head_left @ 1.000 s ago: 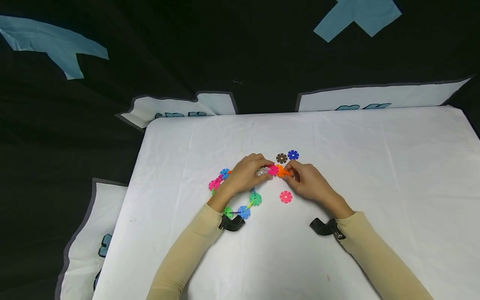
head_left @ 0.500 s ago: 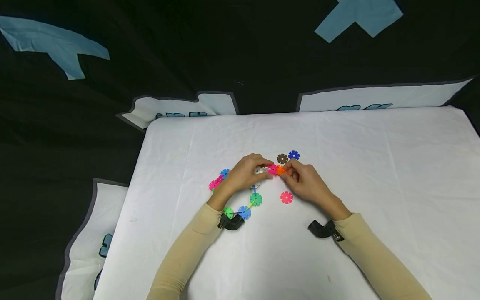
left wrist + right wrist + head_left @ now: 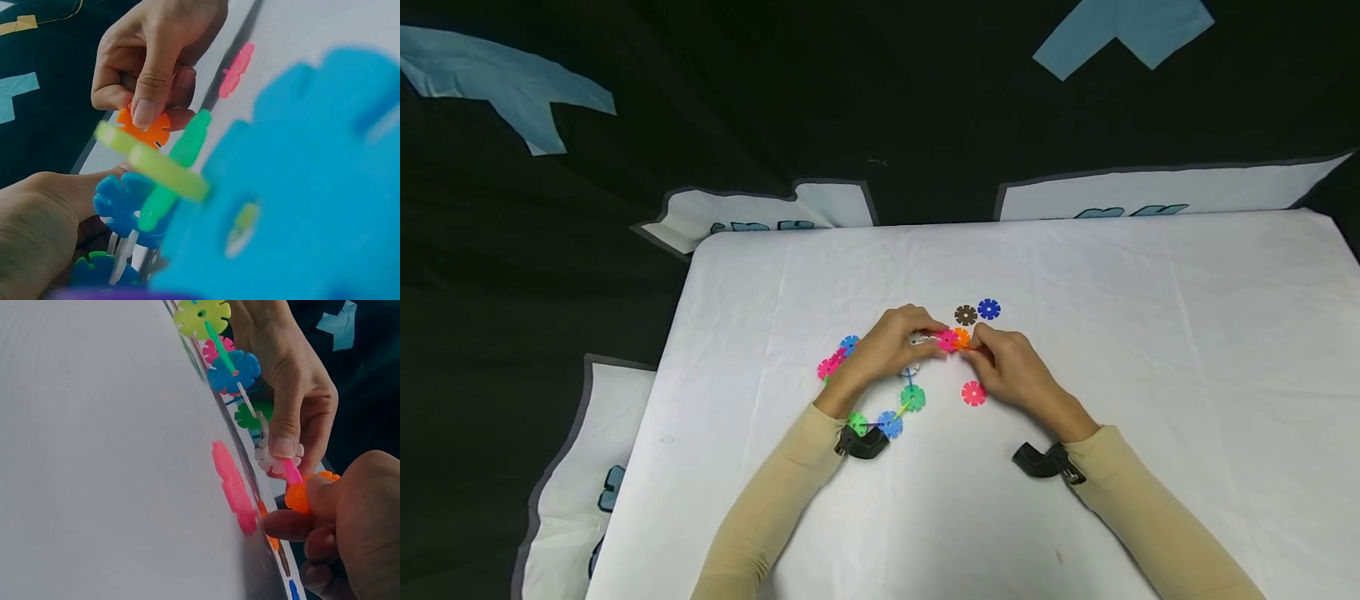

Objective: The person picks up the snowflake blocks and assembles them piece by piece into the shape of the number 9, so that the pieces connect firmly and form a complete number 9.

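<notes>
A chain of notched interlocking discs in several colours curves on the white table; its green disc [image 3: 913, 397] and light blue disc [image 3: 890, 424] lie by the left wrist. My left hand [image 3: 891, 342] grips the chain's end, its thumb on a white disc [image 3: 273, 457]. A pink disc [image 3: 948, 340] stands out from that white disc. My right hand [image 3: 1011, 367] pinches an orange disc [image 3: 144, 128] against the pink disc's edge; whether their slots are joined I cannot tell. Another orange disc [image 3: 961, 336] shows just beyond the right fingertips. Fingers partly hide the held discs.
Loose on the table [image 3: 1150, 375] lie a brown disc [image 3: 966, 315] and a dark blue disc [image 3: 988, 309] beyond the hands, and a coral-pink disc [image 3: 973, 393] nearer me. Black cloth [image 3: 925, 108] hangs behind the table's far edge.
The right hand has moved slightly left and the orange disc in its fingers has turned against the pink one. The left hand keeps its grip, nearly still.
</notes>
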Tool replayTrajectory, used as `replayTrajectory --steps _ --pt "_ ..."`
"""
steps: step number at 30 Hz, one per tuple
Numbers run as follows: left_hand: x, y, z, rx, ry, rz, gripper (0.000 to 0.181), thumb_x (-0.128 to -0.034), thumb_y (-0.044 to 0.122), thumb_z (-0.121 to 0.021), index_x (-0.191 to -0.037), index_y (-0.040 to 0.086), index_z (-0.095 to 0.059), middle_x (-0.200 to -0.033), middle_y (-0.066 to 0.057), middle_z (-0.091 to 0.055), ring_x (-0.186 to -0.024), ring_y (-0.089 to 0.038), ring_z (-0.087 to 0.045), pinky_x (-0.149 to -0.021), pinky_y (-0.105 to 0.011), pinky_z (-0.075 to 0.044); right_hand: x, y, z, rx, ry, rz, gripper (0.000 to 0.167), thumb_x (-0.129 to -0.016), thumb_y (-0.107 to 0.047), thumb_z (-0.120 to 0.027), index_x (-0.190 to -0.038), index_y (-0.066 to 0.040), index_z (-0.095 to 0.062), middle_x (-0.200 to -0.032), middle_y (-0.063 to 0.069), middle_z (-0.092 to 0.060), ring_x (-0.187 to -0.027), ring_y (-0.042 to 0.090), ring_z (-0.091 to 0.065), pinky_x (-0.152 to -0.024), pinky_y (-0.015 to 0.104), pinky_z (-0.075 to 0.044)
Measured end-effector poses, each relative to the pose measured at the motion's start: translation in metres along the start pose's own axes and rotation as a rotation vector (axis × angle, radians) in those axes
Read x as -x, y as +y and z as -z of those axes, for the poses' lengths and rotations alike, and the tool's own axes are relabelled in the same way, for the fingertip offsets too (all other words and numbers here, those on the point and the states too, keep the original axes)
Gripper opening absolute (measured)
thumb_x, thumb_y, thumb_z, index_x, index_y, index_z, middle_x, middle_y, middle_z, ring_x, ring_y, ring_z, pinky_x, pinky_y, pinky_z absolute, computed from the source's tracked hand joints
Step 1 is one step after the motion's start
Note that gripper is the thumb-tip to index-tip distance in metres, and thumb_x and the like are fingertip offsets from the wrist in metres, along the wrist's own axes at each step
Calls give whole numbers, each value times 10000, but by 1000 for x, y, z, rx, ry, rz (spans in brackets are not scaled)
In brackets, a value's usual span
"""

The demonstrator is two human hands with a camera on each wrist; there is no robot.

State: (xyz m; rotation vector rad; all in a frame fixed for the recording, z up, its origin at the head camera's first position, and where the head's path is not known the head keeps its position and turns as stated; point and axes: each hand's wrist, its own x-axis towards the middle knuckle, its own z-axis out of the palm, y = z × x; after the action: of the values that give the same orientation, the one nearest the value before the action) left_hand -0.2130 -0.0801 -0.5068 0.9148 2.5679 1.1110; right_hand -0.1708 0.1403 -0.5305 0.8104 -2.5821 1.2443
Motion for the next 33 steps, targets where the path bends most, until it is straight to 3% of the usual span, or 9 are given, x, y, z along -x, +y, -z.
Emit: replayTrajectory --steps 24,27,30,33 --pt "-1 1 2 46 34 -26 321 -827 208 -788 -1108 62 -736 -981 -34 -714 -896 -119 -614 -830 -243 -504 -2 -1 -3 -34 79 68 263 -798 42 -752 -719 -67 -526 -557 -31 -454 -505 47 -359 -453 196 -310" --pt "-1 1 3 11 39 -10 344 -829 228 -787 -1126 62 -730 -986 -35 -706 -912 -134 -607 -844 -261 -501 -4 -3 -1 -28 34 23 236 -835 18 -729 -759 -59 -519 -581 -19 -471 -529 66 -371 -480 207 -322" --pt "-1 1 3 -19 33 20 366 -839 240 -776 -1156 65 -718 -1000 -43 -696 -925 -152 -599 -858 -284 -502 -5 -5 4 -26 -55 -73 159 -883 -57 -709 -878 -40 -551 -642 9 -530 -562 89 -404 -510 222 -350" --pt "-2 0 1 -42 15 58 378 -852 256 -764 -1182 82 -707 -1024 -39 -690 -948 -156 -597 -887 -300 -502 -2 -4 12 -9 -159 -170 235 -893 -165 -723 -1017 -39 -569 -723 10 -570 -597 96 -432 -547 232 -377"
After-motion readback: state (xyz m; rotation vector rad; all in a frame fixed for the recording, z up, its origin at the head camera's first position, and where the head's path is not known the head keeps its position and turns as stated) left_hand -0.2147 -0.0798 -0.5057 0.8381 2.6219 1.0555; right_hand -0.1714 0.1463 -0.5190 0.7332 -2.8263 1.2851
